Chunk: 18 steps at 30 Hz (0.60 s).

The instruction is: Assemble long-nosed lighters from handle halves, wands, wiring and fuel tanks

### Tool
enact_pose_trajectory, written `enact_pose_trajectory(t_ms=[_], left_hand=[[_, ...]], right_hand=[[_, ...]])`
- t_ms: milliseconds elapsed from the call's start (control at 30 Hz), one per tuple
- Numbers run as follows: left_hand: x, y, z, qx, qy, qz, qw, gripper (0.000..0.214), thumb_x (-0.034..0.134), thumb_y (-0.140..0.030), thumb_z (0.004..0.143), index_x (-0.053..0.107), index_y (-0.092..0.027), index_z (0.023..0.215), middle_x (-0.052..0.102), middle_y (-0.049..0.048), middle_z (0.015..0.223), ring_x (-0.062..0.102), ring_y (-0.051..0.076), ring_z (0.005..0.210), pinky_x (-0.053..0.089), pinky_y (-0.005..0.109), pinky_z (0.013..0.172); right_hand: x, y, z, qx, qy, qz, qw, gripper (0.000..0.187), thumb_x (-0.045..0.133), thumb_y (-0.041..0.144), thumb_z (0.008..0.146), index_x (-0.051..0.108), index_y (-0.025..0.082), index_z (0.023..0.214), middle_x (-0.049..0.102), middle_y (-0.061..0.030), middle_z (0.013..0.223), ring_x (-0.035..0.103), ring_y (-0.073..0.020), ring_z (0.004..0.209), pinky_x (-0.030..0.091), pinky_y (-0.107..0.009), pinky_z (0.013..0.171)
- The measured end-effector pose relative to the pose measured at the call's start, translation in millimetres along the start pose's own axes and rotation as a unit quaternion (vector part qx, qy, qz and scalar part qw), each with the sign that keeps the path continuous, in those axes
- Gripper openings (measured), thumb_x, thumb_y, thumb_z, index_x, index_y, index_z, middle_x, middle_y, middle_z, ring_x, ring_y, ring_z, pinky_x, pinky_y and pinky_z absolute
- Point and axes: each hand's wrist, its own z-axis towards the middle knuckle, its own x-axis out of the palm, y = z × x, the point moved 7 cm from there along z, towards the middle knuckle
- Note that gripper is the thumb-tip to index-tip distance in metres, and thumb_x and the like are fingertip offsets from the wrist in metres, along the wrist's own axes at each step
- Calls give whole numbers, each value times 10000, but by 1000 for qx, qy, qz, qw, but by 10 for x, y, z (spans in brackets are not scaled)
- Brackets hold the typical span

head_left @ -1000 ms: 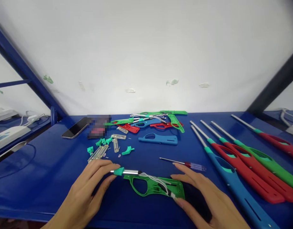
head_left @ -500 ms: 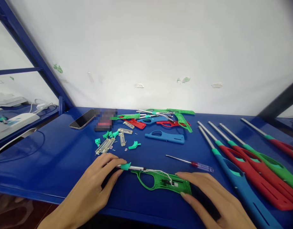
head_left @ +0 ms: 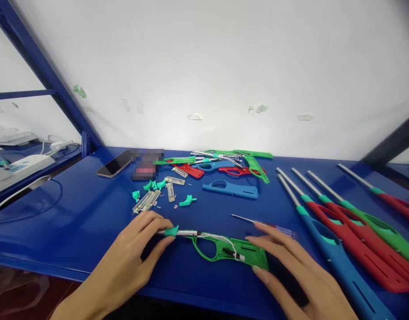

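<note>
I've got the left hand [head_left: 141, 249] pinching a slim, shiny metal tube [head_left: 187, 233] at its flared teal plastic collar [head_left: 171, 231]; between my two hands lies the green plastic lighter half-shell [head_left: 255, 255], thin-walled, its trigger loop rounded, flat on the glossy blue worktop [head_left: 91, 222]; white wires [head_left: 221, 238] curl over it; my right hand [head_left: 301, 269], fingers spread, frames its blunt end; contact there, I can't tell.

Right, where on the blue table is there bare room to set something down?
Most: the table's left, between the phone and left hand. Less: between the lone blue shell and the screwdriver. Crowded: the far-middle shell heap, the small parts before it, the right side's lighters.
</note>
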Motion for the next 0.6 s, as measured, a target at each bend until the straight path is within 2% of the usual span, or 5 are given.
enact_pose_trajectory(t_ms=[133,233,333,467,600], left_hand=[[-56,-78,6,20,-36,6,999,84,615,-303,1126,662,-261,1180,722,10,1091,714,167,1003,564,252,916],[-75,-153,44,27,-52,0,998,80,610,-300,1130,657,-253,1175,716,-3,1049,712,148,954,561,226,883],[-58,-242,103,31,-56,-19,998,87,591,-288,1138,655,-254,1185,713,-13,1016,715,133,901,567,210,837],[16,-358,161,39,-43,-51,997,109,554,-255,1143,658,-257,1176,711,-23,1000,721,114,855,567,195,790],[82,-432,176,53,-27,-61,996,126,551,-236,1141,664,-253,1195,715,-22,1012,726,102,852,562,189,780]], right_hand=[[-107,138,79,2,-79,-47,996,343,616,411,1082,719,341,1401,688,-71,1539,774,-300,1263,684,-425,996],[-42,323,244,-38,-77,-44,995,349,597,415,1098,691,351,1427,718,-43,1486,763,-276,1256,651,-422,1015],[77,427,418,-52,-70,-26,996,374,602,445,1102,665,323,1449,708,-69,1499,740,-279,1284,637,-423,973],[196,449,505,-44,-68,45,996,224,588,375,1127,694,309,1313,813,-26,1261,768,-237,1162,577,-416,1003],[197,461,477,-45,-69,100,992,122,593,265,1130,689,299,1197,834,47,1088,777,-160,1007,508,-343,1043]])
